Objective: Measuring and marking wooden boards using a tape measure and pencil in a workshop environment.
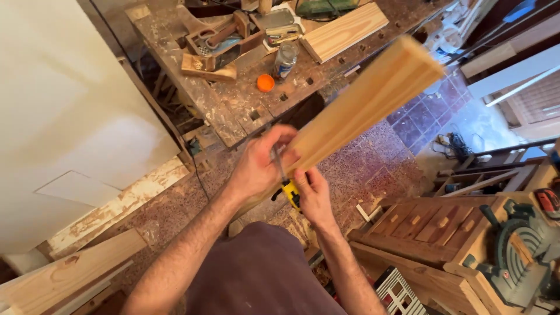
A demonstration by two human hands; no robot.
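Note:
A long pale wooden plank (373,93) rises from my hands toward the upper right, its far end blurred. My left hand (259,166) grips its near end from the left side. My right hand (312,195) is closed just below the plank on a small tool with a yellow and black handle (290,192); a thin metal part of the tool (279,162) runs up along the plank's near end between my two hands. My apron fills the bottom middle of the view.
A paint-stained workbench (233,99) stands ahead with a wooden hand plane (219,44), a clear bottle (286,58), an orange cap (265,83) and a pale board (344,30). A mitre saw (519,251) sits on a wooden stand at right. Boards (70,271) lie at left.

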